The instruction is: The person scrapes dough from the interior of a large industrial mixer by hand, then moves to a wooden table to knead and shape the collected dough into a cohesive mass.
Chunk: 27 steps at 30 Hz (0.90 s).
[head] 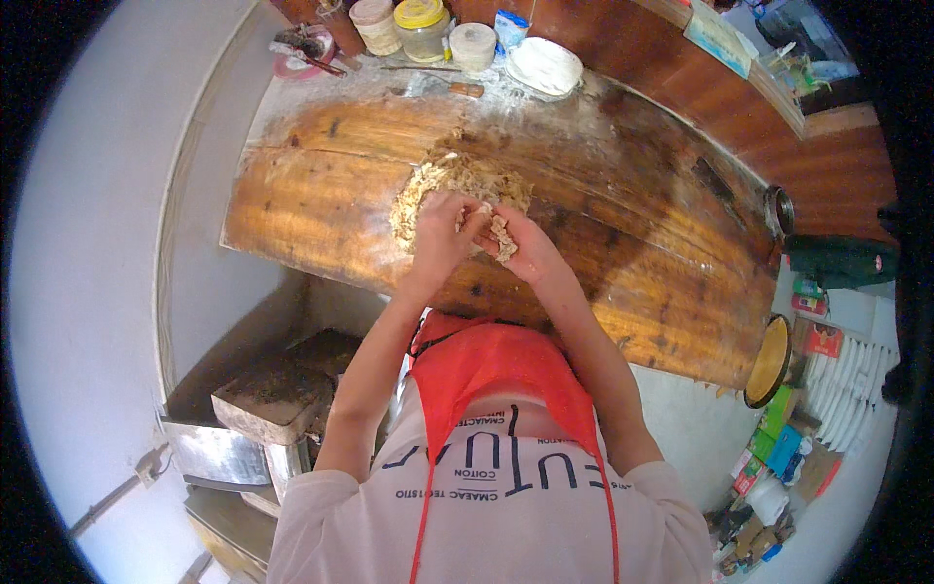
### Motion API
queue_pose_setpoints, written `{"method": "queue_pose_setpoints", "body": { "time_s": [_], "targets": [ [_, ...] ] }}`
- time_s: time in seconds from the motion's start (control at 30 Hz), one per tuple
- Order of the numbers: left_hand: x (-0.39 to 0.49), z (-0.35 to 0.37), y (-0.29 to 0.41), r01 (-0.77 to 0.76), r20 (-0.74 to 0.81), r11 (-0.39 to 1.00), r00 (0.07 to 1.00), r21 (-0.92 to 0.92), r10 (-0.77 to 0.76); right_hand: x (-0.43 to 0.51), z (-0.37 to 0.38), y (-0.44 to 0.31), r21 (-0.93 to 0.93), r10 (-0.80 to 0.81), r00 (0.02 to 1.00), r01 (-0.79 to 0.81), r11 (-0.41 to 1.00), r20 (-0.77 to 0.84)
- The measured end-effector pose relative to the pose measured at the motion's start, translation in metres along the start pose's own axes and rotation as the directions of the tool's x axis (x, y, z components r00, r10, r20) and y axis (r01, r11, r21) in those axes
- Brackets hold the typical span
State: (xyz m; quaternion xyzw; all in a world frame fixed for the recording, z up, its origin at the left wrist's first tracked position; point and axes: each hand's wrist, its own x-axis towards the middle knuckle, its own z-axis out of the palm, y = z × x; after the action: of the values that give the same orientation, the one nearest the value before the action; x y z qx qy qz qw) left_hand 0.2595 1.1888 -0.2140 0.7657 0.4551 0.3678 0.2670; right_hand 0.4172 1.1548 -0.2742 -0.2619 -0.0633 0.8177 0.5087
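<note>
On the wooden board lies a spread heap of shaggy, crumbly dough, paler at its left side. Both of my hands come together over the heap's near edge. My right hand is curled around a ragged clump of dough, which shows between thumb and fingers. My left hand bends in towards it, fingertips close to the right fingers. Small dough bits show around the fingers of both hands. The left fingertips are partly hidden, so whether they pinch some dough is unclear.
The large wooden board reaches past both hands. Along its back stand a yellow-lidded jar, tubs, a white dish of flour and a wooden-handled tool. A dark flat blade and a round pan lie right.
</note>
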Motion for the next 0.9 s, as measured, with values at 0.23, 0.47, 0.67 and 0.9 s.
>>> {"method": "queue_pose_setpoints", "body": {
  "time_s": [0.23,0.47,0.67,0.9],
  "targets": [
    [-0.004,-0.007,-0.007,-0.059,0.01,0.998,0.998,-0.016,0.059,-0.008,0.017,0.002,-0.238,-0.101,0.986,0.067,0.969,-0.132],
    [-0.005,-0.004,-0.01,0.112,0.108,0.99,0.989,-0.089,-0.102,-0.004,0.026,-0.001,-0.493,-0.252,0.944,0.118,0.862,-0.214],
    [-0.003,-0.004,-0.013,0.325,0.21,0.915,0.937,-0.24,-0.278,-0.001,0.023,0.001,-0.66,-0.365,0.91,0.153,0.736,-0.197],
    [-0.001,-0.004,-0.01,0.239,0.172,0.968,0.96,-0.081,-0.223,-0.006,0.025,-0.003,-0.73,-0.339,0.926,0.116,0.674,-0.166]
  ]
}}
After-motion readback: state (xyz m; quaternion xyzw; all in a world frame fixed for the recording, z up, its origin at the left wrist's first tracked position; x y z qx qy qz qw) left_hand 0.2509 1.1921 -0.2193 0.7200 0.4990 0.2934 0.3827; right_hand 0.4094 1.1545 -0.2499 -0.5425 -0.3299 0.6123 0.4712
